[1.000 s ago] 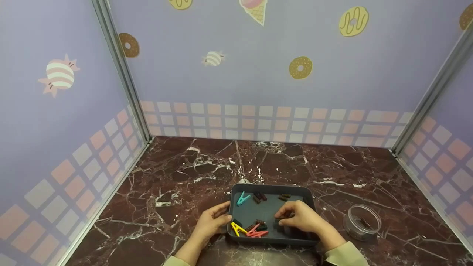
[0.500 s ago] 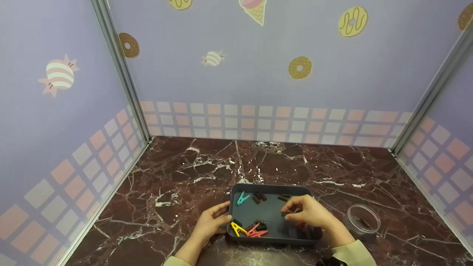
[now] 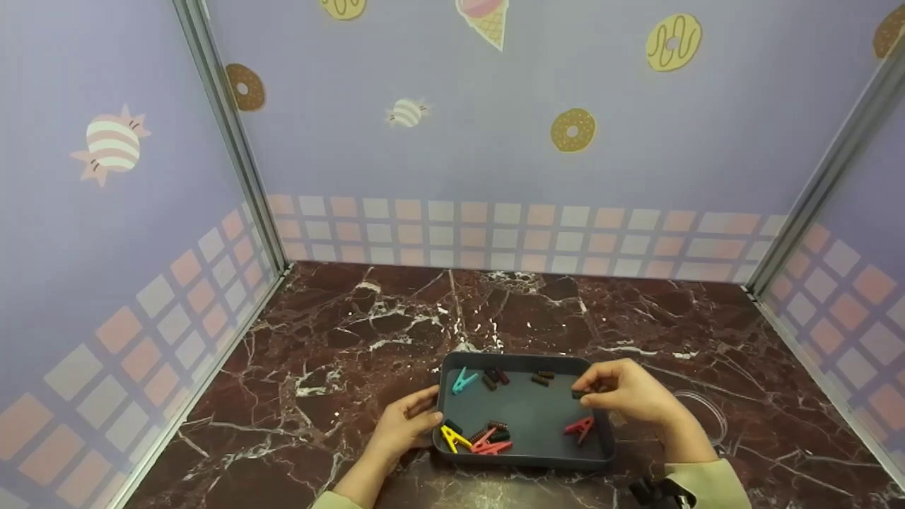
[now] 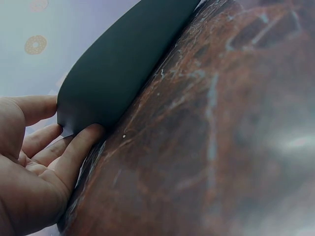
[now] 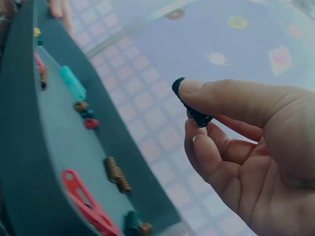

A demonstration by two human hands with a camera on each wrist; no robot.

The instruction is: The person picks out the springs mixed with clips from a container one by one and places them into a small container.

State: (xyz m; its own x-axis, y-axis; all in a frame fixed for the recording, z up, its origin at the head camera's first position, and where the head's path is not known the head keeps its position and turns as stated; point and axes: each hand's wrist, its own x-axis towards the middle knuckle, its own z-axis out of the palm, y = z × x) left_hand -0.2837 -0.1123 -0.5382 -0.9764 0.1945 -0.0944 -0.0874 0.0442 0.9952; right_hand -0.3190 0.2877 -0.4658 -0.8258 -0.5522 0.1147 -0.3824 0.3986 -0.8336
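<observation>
My right hand [image 3: 622, 389] pinches a small dark spring [image 5: 194, 105] between thumb and fingertips, over the right side of the dark grey tray [image 3: 523, 461]. Under that hand, a red clip [image 3: 580, 428] lies at the tray's right end. Against the tray's left outer wall rest the fairly straight fingers and thumb of my left hand [image 3: 404, 428]. A turquoise clip [image 3: 464, 381] and dark springs [image 3: 495, 377] lie at the back left; brown springs [image 3: 543, 379] are farther right. At the front left, a yellow clip [image 3: 454, 438] and a pinkish-red clip [image 3: 491, 445] lie among several springs.
A clear round tub [image 3: 710, 410] stands right of the tray, mostly hidden behind my right forearm. The dark red marbled tabletop [image 3: 353, 339] runs back to a patterned wall [image 3: 452, 141], with side panels at left and right.
My right hand has moved right and back with the pinched spring, from over the tray's middle to its right edge. The red clip is uncovered, the tub now mostly covered. My left hand stays put.
</observation>
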